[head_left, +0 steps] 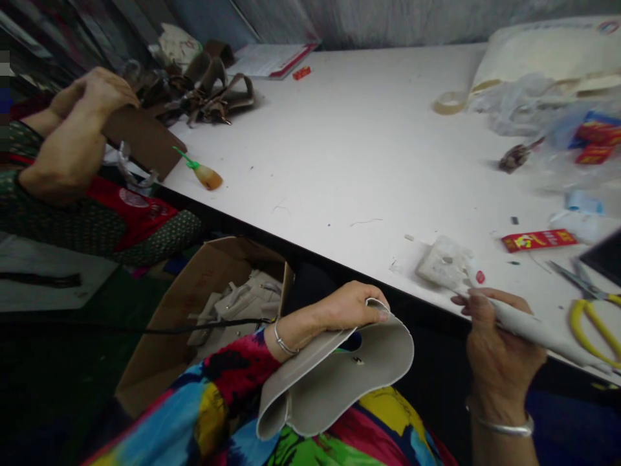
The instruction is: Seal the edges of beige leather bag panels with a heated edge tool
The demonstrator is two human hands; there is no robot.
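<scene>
My left hand (pixel 347 307) grips the upper edge of a light grey, leather-like bag piece (pixel 378 359), which stands open over my lap with a small metal fitting inside. In my right hand (pixel 504 349), at the table's front edge, is a thick white tapered tool (pixel 538 330) with a thin tip. That tip points at a whitish lump in clear plastic (pixel 444 262) on the table; I cannot tell whether they touch. Yellow-handled scissors (pixel 589 317) lie just right of this hand.
At left, a co-worker's hands (pixel 99 94) hold a brown panel (pixel 145 139). A small amber bottle (pixel 206 175) with a green tip lies nearby. Brown straps (pixel 213 90), a tape roll (pixel 449 102) and a red packet (pixel 538 240) are on the table. Below, a cardboard box (pixel 160 336) holds grey pieces.
</scene>
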